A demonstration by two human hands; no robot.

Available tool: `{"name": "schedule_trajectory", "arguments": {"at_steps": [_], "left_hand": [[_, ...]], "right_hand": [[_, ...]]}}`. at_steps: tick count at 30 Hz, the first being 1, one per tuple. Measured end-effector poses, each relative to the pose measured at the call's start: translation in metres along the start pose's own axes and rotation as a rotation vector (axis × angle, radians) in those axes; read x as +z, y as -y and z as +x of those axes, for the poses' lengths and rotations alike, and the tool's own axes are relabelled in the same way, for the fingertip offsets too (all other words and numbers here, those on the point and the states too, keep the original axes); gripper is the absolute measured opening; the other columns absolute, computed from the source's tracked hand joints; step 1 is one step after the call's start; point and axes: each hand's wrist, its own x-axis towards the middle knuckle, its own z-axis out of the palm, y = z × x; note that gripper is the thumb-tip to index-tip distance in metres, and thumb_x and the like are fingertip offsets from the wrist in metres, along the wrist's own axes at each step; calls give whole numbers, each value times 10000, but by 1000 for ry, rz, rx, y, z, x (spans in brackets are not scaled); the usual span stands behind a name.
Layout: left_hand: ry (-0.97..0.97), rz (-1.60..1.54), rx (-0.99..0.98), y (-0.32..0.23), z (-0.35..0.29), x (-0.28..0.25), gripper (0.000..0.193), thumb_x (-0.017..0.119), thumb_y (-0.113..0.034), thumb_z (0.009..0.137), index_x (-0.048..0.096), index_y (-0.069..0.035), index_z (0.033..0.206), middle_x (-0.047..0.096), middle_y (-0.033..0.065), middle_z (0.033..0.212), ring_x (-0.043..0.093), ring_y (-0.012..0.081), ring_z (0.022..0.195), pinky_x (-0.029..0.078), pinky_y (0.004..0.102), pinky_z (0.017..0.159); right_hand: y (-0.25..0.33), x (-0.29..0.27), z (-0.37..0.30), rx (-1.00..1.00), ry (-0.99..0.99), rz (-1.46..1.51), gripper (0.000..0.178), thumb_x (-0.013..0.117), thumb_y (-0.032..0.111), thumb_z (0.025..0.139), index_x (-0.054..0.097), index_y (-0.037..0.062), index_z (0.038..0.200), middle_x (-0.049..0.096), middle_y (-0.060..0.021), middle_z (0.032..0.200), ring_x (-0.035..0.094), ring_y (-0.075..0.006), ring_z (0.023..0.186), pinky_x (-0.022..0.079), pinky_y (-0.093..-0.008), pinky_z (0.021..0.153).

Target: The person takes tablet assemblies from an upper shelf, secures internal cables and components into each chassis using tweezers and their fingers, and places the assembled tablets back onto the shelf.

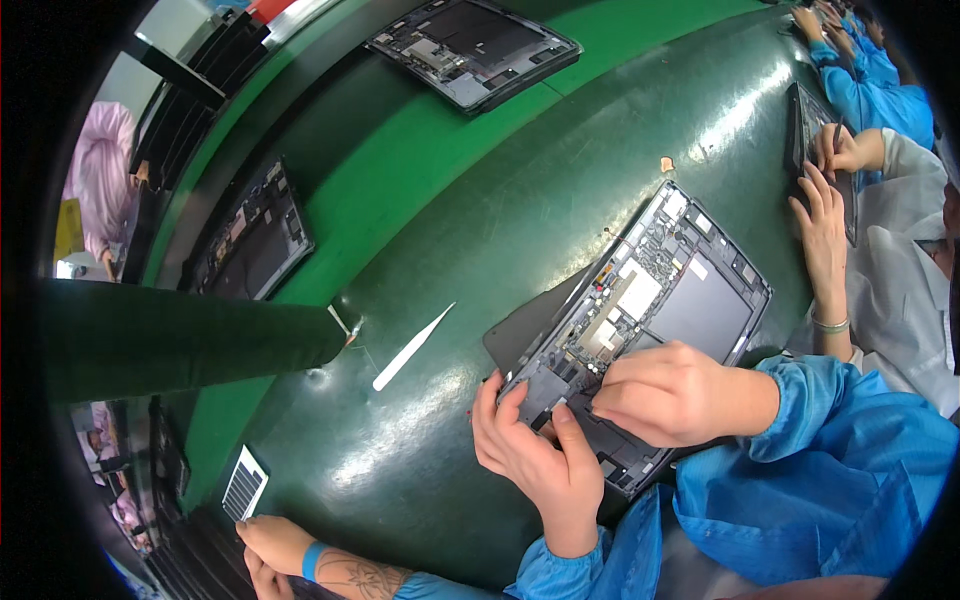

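Note:
An opened laptop or tablet (705,300) is tilted up off the bench in front of me, its circuit board and dark battery area exposed. My left hand (545,465) grips its near left corner, with the fingers round the outer edge and the thumb on the inside. My right hand (675,395) is closed over the lower part of the open housing, fingertips pinched against the inside. Whatever those fingertips hold is hidden. A flat dark panel (530,318) shows behind the device's left edge.
A white pointed tool (414,348) lies left of the device. Similar opened devices lie on the green strip (470,50) and farther left (255,235). A dark green post (190,340) juts in. Co-workers' hands (825,215) work at right; another person's hand (275,545) touches a white slotted card.

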Motion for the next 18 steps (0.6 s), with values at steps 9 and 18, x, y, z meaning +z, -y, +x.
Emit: {"name": "schedule_trajectory", "arguments": {"at_steps": [9, 18], "left_hand": [[2, -18, -9, -3, -1, 2, 412, 617, -143, 924, 498, -28, 1302, 469, 206, 1491, 365, 420, 1421, 165, 560, 1174], [9, -56, -27, -11, 0, 12, 405, 611, -153, 934, 500, -22, 1300, 468, 203, 1498, 357, 414, 1425, 182, 550, 1173]], "right_hand": [[-18, -14, 6, 214, -82, 305, 70, 693, 8, 902, 656, -19, 955, 665, -162, 820, 685, -315, 701, 535, -387, 605], [-1, -6, -6, 284, -53, 345, 92, 699, 34, 901, 658, -5, 974, 652, -151, 816, 675, -329, 692, 538, -406, 596]]}}
